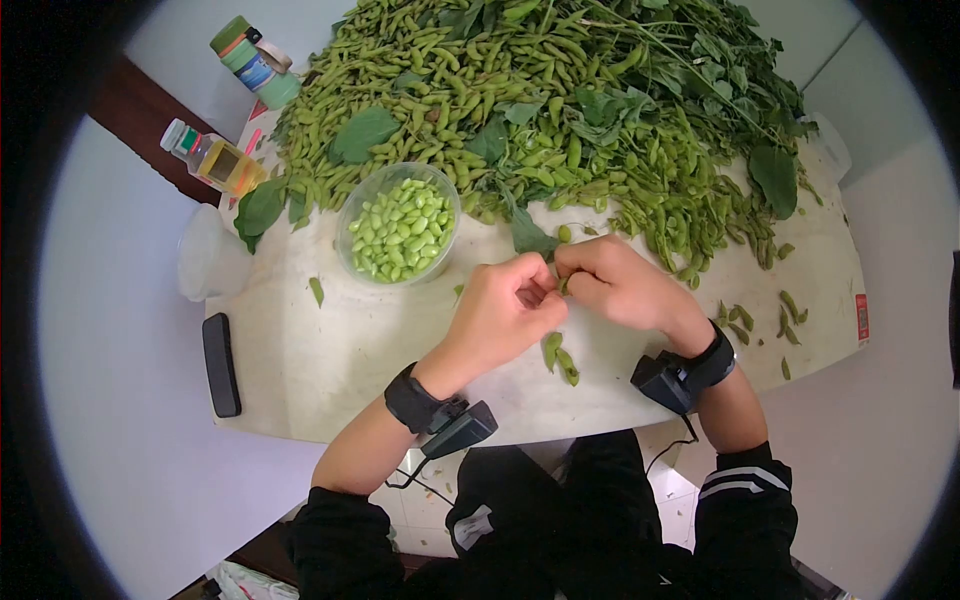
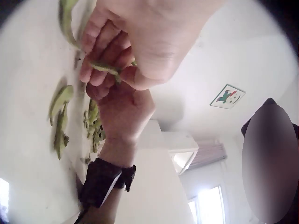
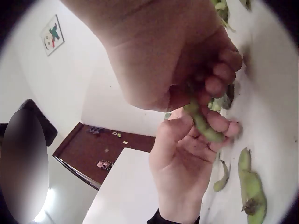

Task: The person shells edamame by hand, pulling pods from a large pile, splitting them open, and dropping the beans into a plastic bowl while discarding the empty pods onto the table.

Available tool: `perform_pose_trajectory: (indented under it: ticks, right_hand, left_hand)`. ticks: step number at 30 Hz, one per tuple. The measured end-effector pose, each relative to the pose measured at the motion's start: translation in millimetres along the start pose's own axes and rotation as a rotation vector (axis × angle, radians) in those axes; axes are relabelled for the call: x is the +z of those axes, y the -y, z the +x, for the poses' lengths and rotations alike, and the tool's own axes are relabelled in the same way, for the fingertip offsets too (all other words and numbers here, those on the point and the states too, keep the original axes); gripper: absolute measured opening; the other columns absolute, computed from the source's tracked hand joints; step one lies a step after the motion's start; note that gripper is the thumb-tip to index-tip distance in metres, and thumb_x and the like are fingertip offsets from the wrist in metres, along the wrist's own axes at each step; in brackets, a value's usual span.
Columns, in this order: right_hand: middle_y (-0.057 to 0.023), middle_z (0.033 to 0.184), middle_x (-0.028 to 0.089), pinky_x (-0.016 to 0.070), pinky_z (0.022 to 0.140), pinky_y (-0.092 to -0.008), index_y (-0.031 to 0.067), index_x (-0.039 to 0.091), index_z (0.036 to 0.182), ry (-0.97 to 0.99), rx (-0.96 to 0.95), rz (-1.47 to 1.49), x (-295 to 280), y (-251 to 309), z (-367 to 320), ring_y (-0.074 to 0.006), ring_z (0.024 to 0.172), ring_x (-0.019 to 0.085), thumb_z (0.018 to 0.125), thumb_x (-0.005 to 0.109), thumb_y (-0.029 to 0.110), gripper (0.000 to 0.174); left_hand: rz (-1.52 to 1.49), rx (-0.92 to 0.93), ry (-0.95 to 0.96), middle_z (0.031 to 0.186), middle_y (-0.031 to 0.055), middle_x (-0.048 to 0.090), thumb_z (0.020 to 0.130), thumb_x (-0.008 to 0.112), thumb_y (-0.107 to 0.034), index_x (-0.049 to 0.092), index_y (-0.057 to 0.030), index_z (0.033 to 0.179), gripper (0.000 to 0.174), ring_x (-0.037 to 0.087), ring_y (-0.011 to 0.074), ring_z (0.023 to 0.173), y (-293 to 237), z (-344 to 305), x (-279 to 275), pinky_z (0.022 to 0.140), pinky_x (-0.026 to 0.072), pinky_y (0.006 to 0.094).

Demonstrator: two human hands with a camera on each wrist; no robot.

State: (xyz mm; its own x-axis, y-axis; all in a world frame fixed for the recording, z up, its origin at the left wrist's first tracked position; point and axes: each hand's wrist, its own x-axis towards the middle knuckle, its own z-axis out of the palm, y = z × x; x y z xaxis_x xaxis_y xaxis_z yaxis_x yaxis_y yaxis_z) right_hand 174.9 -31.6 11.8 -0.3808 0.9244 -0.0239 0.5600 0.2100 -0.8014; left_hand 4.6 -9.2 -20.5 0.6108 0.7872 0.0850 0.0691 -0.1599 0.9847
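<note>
A green pod lies between the two hands, seen best in the right wrist view. My left hand pinches it between thumb and fingers, and my right hand grips its other end with curled fingers. The same pod shows across the left fingers in the left wrist view. A clear round tub of shelled green beans stands to the left of the hands. Two pods lie on the table just below them.
A large heap of pods with leafy stems covers the table's far side. At the left are a green flask, a bottle of yellow liquid, an empty-looking clear container and a black phone-like object. Loose pods lie at the right.
</note>
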Motion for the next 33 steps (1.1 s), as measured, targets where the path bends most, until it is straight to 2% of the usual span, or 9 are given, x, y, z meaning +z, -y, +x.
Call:
perform_pose_trajectory:
  ticks: [6, 9, 13, 15, 19, 21, 25, 31, 33]
  right_hand:
    - [-0.0018, 0.055, 0.042, 0.0295, 0.046, -0.0264, -0.0001, 0.044, 0.061, -0.130, 0.124, 0.439, 0, -5, 1, -0.0104, 0.050, 0.039, 0.071, 0.042, 0.009, 0.013]
    - [0.0021, 0.055, 0.039, 0.0270, 0.045, -0.0241, 0.0017, 0.042, 0.059, -0.132, 0.182, 0.578, -8, -4, 1, -0.0074, 0.049, 0.034, 0.075, 0.041, 0.010, 0.018]
    - [0.0037, 0.053, 0.037, 0.0266, 0.045, -0.0230, 0.0017, 0.046, 0.061, -0.145, 0.149, 0.494, -8, -8, 2, -0.0056, 0.050, 0.034, 0.083, 0.050, 0.024, 0.031]
    - [0.0049, 0.052, 0.037, 0.0246, 0.044, -0.0232, 0.0030, 0.048, 0.064, -0.177, 0.045, 0.383, -6, -10, 3, -0.0045, 0.049, 0.031, 0.084, 0.054, 0.028, 0.032]
    - [0.0056, 0.052, 0.037, 0.0233, 0.043, -0.0237, 0.0023, 0.051, 0.069, -0.229, -0.007, 0.397, -3, -7, 3, -0.0041, 0.047, 0.030, 0.082, 0.057, 0.023, 0.025]
    - [0.0052, 0.051, 0.038, 0.0229, 0.042, -0.0242, 0.0020, 0.053, 0.075, -0.075, 0.074, 0.286, -9, 5, -1, -0.0035, 0.047, 0.029, 0.082, 0.058, 0.017, 0.018]
    - [0.0054, 0.058, 0.042, 0.0271, 0.047, -0.0208, 0.0028, 0.051, 0.077, 0.028, 0.078, 0.366, -7, -3, 0, -0.0024, 0.054, 0.034, 0.082, 0.058, 0.013, 0.014]
    - [0.0002, 0.059, 0.050, 0.0329, 0.047, -0.0242, 0.0028, 0.053, 0.079, 0.005, -0.139, 0.294, -4, -9, 0, -0.0078, 0.052, 0.042, 0.083, 0.055, 0.016, 0.014]
    - [-0.0059, 0.061, 0.055, 0.0372, 0.048, -0.0290, 0.0048, 0.054, 0.081, -0.039, -0.182, 0.054, -4, -3, -1, -0.0166, 0.051, 0.050, 0.083, 0.054, 0.020, 0.016]
  left_hand:
    - [-0.020, -0.036, -0.001, 0.071, 0.0055, 0.059, 0.074, 0.053, 0.003, 0.051, 0.0023, 0.077, 0.004, 0.059, 0.0090, 0.068, -8, 0, -5, 0.061, 0.0462, 0.0202]
    - [-0.034, -0.036, 0.001, 0.071, 0.0055, 0.058, 0.076, 0.051, 0.001, 0.051, 0.0026, 0.078, 0.003, 0.057, 0.0084, 0.066, -9, 2, -8, 0.060, 0.0447, 0.0204]
    - [-0.212, -0.112, -0.030, 0.065, 0.0028, 0.055, 0.075, 0.053, -0.002, 0.052, 0.0041, 0.077, 0.007, 0.050, 0.0041, 0.059, -17, 2, -9, 0.053, 0.0410, 0.0186]
    - [-0.165, 0.003, -0.021, 0.067, 0.0021, 0.054, 0.076, 0.052, -0.003, 0.053, 0.0039, 0.080, 0.008, 0.048, 0.0045, 0.059, -10, 3, -11, 0.051, 0.0395, 0.0187]
    - [-0.160, 0.001, -0.036, 0.067, 0.0008, 0.053, 0.075, 0.052, -0.003, 0.052, 0.0035, 0.081, 0.009, 0.047, 0.0047, 0.059, -13, 3, -11, 0.050, 0.0384, 0.0187]
    - [-0.220, -0.016, -0.030, 0.068, 0.0009, 0.053, 0.074, 0.052, -0.002, 0.050, 0.0020, 0.086, 0.012, 0.046, 0.0048, 0.059, -9, 4, -10, 0.050, 0.0380, 0.0188]
    - [-0.165, -0.014, -0.029, 0.067, 0.0015, 0.052, 0.074, 0.051, -0.001, 0.044, -0.0007, 0.095, 0.021, 0.045, 0.0050, 0.058, -8, 4, -10, 0.051, 0.0374, 0.0192]
    - [-0.194, -0.071, 0.130, 0.067, 0.0022, 0.052, 0.074, 0.048, 0.000, 0.032, -0.0043, 0.107, 0.037, 0.045, 0.0052, 0.061, -13, 2, -10, 0.054, 0.0359, 0.0190]
    - [-0.254, -0.045, 0.101, 0.067, 0.0017, 0.052, 0.074, 0.047, 0.000, 0.032, -0.0045, 0.108, 0.037, 0.045, 0.0050, 0.062, -14, 2, -9, 0.054, 0.0354, 0.0188]
